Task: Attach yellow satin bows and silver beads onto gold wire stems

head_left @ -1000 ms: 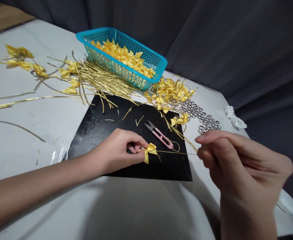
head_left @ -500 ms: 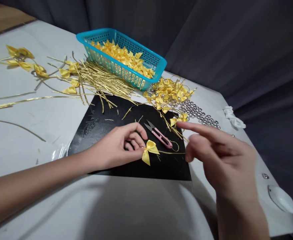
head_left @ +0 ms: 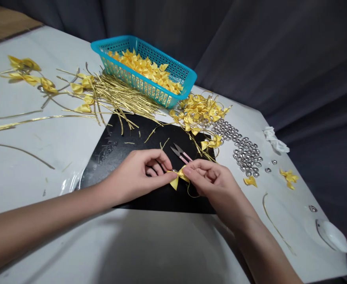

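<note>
Bow, yellow (head_left: 175, 184), sits between both hands, low over the front part of the black mat (head_left: 161, 202). On my head view, the left hand (head_left: 142, 171) pinches its left side between thumb and fingers; the right hand (head_left: 211, 180) pinches its right side. I see 1 thin gold strand (head_left: 191, 195) curving down beside the right fingers.

Pink-handled snips (head_left: 181, 154) lie on the mat just beyond the hands, blades apart, handles partly hidden by the right hand.

Behind the mat I log 1 blue basket (head_left: 188, 90) holding yellow bows (head_left: 146, 70), with gold ties (head_left: 127, 94) heaped along its near side. Right of the basket: 1 pile of bows with gold ties (head_left: 203, 109), then silver beads (head_left: 247, 156). Nearer the table's right edge I note 2 loose bows (head_left: 289, 178) and 1 white object (head_left: 333, 236), identity unclear.
</note>
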The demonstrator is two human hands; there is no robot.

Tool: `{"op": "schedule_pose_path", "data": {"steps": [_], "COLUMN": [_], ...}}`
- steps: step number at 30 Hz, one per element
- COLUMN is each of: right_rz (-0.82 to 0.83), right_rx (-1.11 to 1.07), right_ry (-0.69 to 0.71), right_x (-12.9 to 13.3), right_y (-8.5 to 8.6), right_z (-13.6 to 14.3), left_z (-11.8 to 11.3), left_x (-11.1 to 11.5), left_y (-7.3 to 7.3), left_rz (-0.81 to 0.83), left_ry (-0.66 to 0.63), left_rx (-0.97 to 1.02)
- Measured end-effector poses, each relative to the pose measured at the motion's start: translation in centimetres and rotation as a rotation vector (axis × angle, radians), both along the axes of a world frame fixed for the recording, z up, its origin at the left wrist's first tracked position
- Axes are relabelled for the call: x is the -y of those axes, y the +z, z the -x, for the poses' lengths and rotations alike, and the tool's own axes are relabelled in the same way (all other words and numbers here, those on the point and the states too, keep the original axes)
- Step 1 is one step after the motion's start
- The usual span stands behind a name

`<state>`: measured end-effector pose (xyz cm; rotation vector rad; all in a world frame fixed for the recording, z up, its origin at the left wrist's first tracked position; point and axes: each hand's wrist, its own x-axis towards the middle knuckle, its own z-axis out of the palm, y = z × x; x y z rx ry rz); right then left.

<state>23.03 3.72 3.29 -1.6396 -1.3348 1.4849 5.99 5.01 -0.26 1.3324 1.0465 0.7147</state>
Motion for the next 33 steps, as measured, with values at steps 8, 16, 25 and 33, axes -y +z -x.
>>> {"op": "schedule_pose_path", "data": {"steps": [8, 16, 25, 33], "right_rz": [-0.045, -0.424, -0.448, -0.539], "right_rx": [0.232, 0.272, 0.251, 0.314], "right_ry": [0.094, 0.391, 0.129, 0.206], "right_x": [0.2, 1.3, 1.2, 0.5], "right_y": [0.1, 0.0, -0.3, -0.6], "right_z": [-0.1, -0.8, 0.1, -0.5], "left_z": [0.2, 0.0, 0.2, 0.3], "left_x": [-0.2, 0.1, -0.3, -0.3], "left_y": [0.1, -0.1, 0.3, 0.4], "left_rz": [-0.023, -0.071, -0.033, -0.052], "left_ry": [0.056, 0.099, 0.068, -0.006], "left_rx": [-0.005, -0.064, -0.005, 0.037]}}
